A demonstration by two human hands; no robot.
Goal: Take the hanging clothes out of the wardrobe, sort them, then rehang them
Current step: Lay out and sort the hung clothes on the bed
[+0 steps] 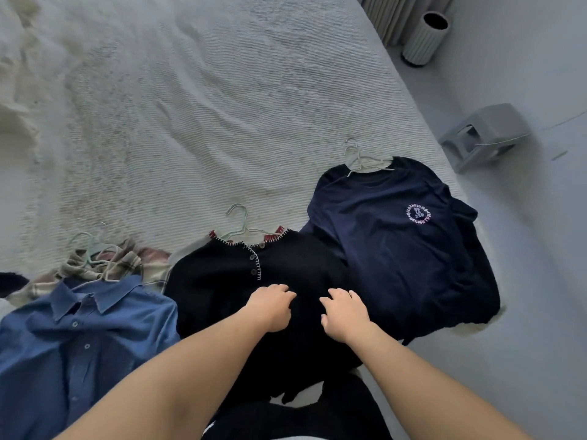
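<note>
Both hands, left hand point(270, 308) and right hand point(344, 311), fingers curled, pinch the black knit button-front cardigan point(222, 281) (near bed's point(222, 106) front edge).

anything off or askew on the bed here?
Nothing damaged or spilled. The navy T-shirt lies with its right edge hanging over the side of the bed. The plaid shirt is bunched up under the denim shirt. Both hands, left and right, rest on the black cardigan.

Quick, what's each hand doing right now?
Left hand: fingers curled onto the black button-neck knit top, grip unclear.
Right hand: likewise.
</note>
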